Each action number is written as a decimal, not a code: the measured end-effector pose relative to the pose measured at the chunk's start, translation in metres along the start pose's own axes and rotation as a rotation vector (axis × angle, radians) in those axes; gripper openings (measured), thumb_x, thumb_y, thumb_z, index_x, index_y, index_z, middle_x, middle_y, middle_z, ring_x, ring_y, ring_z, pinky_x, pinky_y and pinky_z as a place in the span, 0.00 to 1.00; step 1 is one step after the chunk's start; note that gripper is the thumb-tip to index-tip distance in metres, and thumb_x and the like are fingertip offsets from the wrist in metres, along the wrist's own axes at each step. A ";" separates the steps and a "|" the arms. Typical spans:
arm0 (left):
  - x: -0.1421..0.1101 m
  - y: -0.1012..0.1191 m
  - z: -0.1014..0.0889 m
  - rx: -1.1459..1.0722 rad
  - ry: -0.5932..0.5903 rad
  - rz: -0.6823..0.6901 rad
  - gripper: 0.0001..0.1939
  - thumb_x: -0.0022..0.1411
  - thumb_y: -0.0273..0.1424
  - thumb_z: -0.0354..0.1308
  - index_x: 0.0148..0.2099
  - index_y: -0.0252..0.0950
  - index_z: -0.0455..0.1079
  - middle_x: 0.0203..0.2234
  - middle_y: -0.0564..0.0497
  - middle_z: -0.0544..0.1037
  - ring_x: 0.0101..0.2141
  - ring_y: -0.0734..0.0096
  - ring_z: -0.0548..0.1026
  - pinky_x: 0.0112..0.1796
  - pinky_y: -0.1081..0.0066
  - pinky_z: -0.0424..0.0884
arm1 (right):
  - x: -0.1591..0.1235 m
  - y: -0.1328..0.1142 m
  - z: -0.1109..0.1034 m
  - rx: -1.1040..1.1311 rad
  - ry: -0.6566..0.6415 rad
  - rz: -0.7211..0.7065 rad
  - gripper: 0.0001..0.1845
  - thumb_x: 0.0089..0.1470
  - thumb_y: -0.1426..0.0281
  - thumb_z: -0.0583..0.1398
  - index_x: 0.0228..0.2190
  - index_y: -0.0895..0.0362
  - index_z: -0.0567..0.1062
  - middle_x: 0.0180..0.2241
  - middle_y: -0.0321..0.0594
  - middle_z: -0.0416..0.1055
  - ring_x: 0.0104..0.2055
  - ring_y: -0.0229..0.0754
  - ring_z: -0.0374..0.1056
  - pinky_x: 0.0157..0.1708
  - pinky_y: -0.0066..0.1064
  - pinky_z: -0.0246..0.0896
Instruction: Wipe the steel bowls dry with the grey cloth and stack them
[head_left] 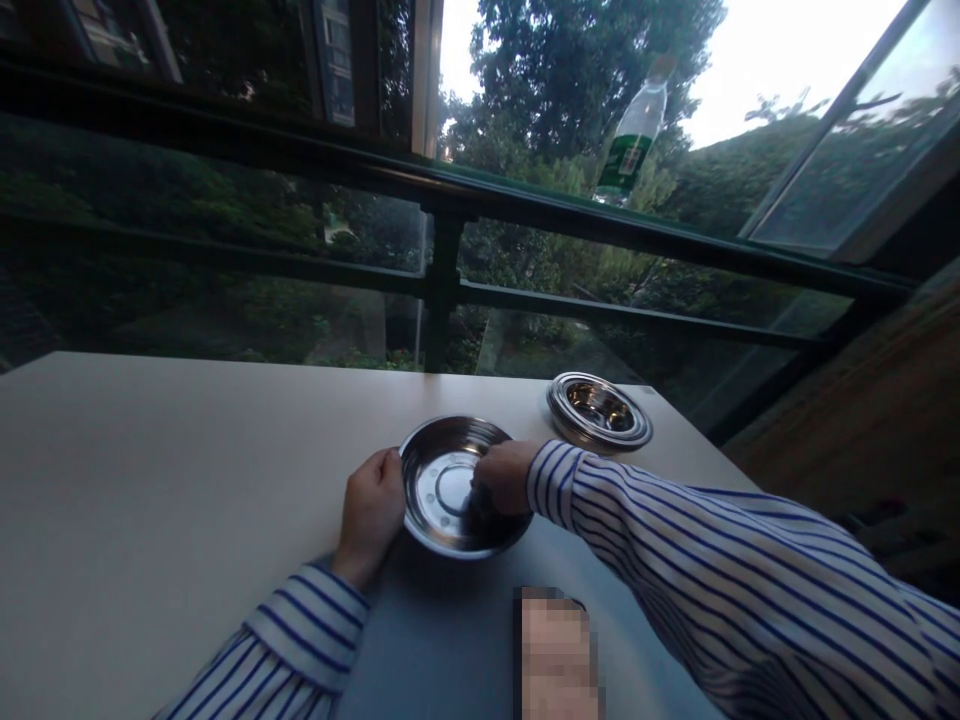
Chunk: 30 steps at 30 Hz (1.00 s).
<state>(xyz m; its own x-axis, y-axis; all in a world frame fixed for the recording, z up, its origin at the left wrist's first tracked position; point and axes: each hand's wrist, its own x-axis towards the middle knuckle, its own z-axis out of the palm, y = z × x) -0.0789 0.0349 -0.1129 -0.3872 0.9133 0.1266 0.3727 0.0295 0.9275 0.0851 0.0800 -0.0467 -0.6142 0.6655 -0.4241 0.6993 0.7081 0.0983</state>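
Observation:
A shiny steel bowl (442,480) sits tilted on the white table (150,500), its inside turned toward me. My left hand (371,510) grips the bowl's left rim with curled fingers. My right hand (504,476) is closed and pressed against the inside of the bowl on its right side; what it holds, if anything, is hidden by the fingers. Both arms wear blue-and-white striped sleeves.
A stack of steel bowls (598,410) stands at the table's far right corner. A plastic bottle with a green label (632,140) stands on the dark window rail (450,190) behind the table. A blurred patch (559,655) lies near the table's front edge.

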 end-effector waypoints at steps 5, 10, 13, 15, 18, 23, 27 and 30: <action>-0.003 0.000 0.001 -0.019 -0.013 -0.001 0.16 0.56 0.38 0.45 0.28 0.34 0.69 0.19 0.50 0.73 0.26 0.65 0.72 0.27 0.71 0.65 | -0.004 -0.027 0.002 0.169 -0.061 -0.167 0.10 0.46 0.73 0.61 0.35 0.57 0.75 0.29 0.38 0.74 0.31 0.40 0.70 0.27 0.27 0.63; -0.003 -0.001 0.001 -0.030 -0.027 0.000 0.16 0.56 0.37 0.45 0.29 0.33 0.69 0.20 0.50 0.73 0.26 0.64 0.71 0.27 0.70 0.66 | 0.018 -0.047 0.007 0.263 0.178 -0.147 0.14 0.54 0.72 0.56 0.44 0.59 0.69 0.38 0.41 0.72 0.39 0.40 0.69 0.33 0.28 0.64; -0.002 -0.001 -0.001 -0.040 -0.051 0.006 0.16 0.56 0.38 0.45 0.30 0.33 0.70 0.21 0.48 0.74 0.28 0.64 0.72 0.29 0.69 0.67 | 0.030 -0.040 0.011 0.231 0.300 -0.080 0.13 0.57 0.70 0.55 0.45 0.60 0.67 0.44 0.42 0.68 0.43 0.42 0.67 0.41 0.37 0.64; -0.002 -0.001 -0.001 -0.037 -0.060 0.005 0.17 0.56 0.38 0.45 0.30 0.33 0.70 0.22 0.48 0.75 0.28 0.63 0.72 0.29 0.69 0.67 | 0.033 -0.027 0.013 0.192 0.341 -0.017 0.15 0.58 0.67 0.56 0.46 0.59 0.67 0.46 0.43 0.66 0.45 0.44 0.65 0.43 0.42 0.63; -0.002 0.000 0.000 -0.027 -0.062 0.002 0.17 0.56 0.38 0.45 0.30 0.33 0.70 0.23 0.48 0.75 0.28 0.63 0.73 0.29 0.70 0.66 | 0.032 -0.008 0.016 0.146 0.348 0.072 0.15 0.58 0.66 0.56 0.46 0.59 0.67 0.47 0.44 0.65 0.46 0.45 0.65 0.43 0.43 0.63; -0.004 0.002 0.001 -0.005 -0.021 -0.007 0.16 0.57 0.37 0.45 0.28 0.33 0.70 0.20 0.50 0.74 0.26 0.65 0.72 0.27 0.71 0.65 | 0.025 -0.014 0.020 0.143 0.282 0.003 0.13 0.56 0.70 0.56 0.44 0.60 0.68 0.43 0.43 0.68 0.41 0.42 0.67 0.40 0.38 0.64; -0.005 0.002 0.001 0.008 0.005 -0.015 0.16 0.57 0.35 0.44 0.27 0.34 0.69 0.19 0.50 0.73 0.25 0.66 0.71 0.26 0.71 0.64 | 0.011 -0.028 0.027 0.176 0.179 -0.187 0.15 0.50 0.78 0.59 0.41 0.53 0.72 0.38 0.35 0.71 0.37 0.37 0.68 0.36 0.26 0.63; -0.005 0.002 0.001 0.005 -0.005 -0.010 0.16 0.57 0.36 0.45 0.27 0.34 0.69 0.20 0.50 0.73 0.26 0.65 0.72 0.27 0.71 0.65 | 0.002 -0.018 0.032 0.173 0.116 -0.183 0.08 0.50 0.75 0.61 0.36 0.56 0.73 0.35 0.34 0.71 0.36 0.37 0.68 0.37 0.29 0.64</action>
<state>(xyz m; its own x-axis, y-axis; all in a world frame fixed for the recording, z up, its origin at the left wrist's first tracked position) -0.0756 0.0308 -0.1120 -0.3863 0.9151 0.1159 0.3733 0.0402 0.9268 0.0828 0.0610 -0.0779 -0.7671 0.5595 -0.3139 0.6184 0.7750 -0.1298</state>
